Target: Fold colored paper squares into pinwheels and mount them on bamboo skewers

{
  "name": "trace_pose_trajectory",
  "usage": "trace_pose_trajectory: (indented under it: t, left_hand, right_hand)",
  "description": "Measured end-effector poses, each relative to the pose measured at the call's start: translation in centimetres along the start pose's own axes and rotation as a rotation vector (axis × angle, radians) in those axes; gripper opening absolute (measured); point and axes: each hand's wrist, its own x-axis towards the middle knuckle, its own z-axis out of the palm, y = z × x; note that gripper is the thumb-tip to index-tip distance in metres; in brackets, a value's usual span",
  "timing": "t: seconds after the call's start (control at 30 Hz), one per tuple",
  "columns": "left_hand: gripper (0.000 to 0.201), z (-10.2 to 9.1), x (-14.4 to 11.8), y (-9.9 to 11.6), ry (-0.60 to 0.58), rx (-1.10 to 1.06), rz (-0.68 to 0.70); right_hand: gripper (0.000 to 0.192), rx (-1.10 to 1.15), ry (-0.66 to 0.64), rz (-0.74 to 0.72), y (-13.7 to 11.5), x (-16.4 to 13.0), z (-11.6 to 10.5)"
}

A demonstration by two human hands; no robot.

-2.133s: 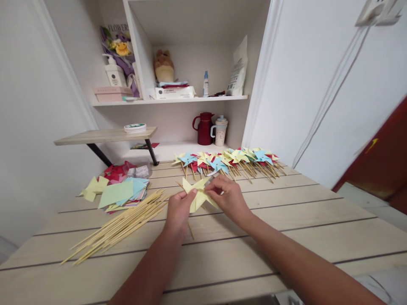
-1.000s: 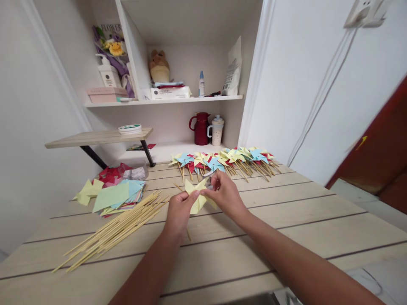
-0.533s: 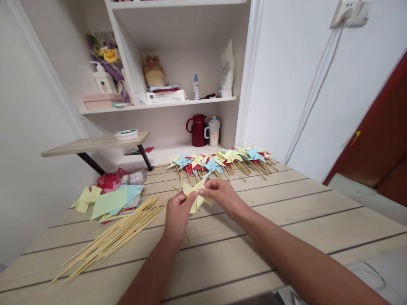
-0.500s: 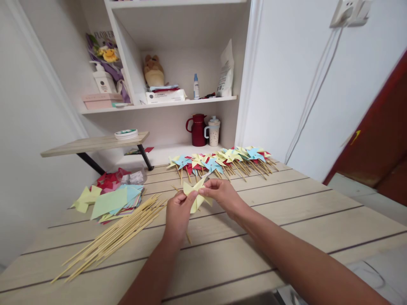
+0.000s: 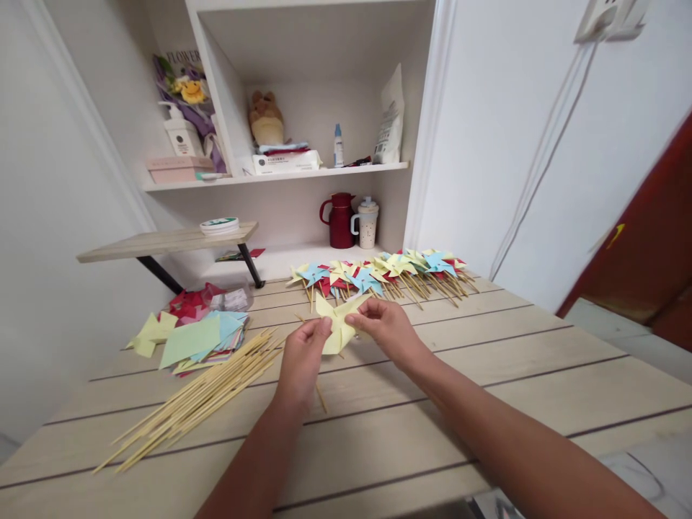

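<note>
Between my two hands, above the table, is a pale yellow paper pinwheel (image 5: 339, 339) with its blades spread. My left hand (image 5: 303, 357) pinches its left side between thumb and fingers. On the right side, the thumb and fingertips of my right hand (image 5: 385, 328) close on the paper near its centre. A thin wooden stick (image 5: 322, 398) lies on the table beneath, partly hidden by my left hand and the pinwheel. Left of my hands lies a bundle of bamboo sticks (image 5: 200, 404).
Finished pinwheels (image 5: 373, 277) on sticks lie in a row along the table's back. Coloured paper sheets (image 5: 192, 340), a loose yellow pinwheel shape (image 5: 151, 334) and red paper pieces (image 5: 192, 304) lie at left. A small raised shelf (image 5: 167, 241), dark red jug (image 5: 342, 222) and cup (image 5: 367, 225) stand behind.
The yellow pinwheel has turned to face me more, its blades showing wider. Both hands still pinch it, the right fingers now slightly lower on the paper. The view has shifted a little.
</note>
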Motion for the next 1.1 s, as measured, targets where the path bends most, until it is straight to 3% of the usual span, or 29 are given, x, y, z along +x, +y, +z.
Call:
trace_pose_trajectory:
  t: [0.23,0.53,0.73,0.9,1.1]
  left_hand:
    - [0.044,0.4,-0.5,0.7,0.011,-0.079,-0.054]
    - [0.039,0.1,-0.4,0.1,0.077,0.029,-0.001]
    - [0.038,-0.5,0.0,-0.4,0.087,-0.065,-0.035]
    - [0.033,-1.5,0.8,-0.4,0.207,-0.187,-0.096]
    - [0.02,-2.7,1.7,-0.4,0.347,-0.277,-0.18]
  right_hand:
    - [0.022,-0.09,0.007,-0.031,-0.7,-0.6,0.4]
    - [0.022,-0.085,-0.005,-0.044,-0.4,-0.7,0.5]
    - [0.028,0.02,-0.033,-0.08,-0.4,-0.7,0.5]
    - [0.038,0.121,0.063,-0.061,0.4,-0.3,0.2]
    - [0.04,0.205,0.047,-0.002,1.3,0.1,0.2]
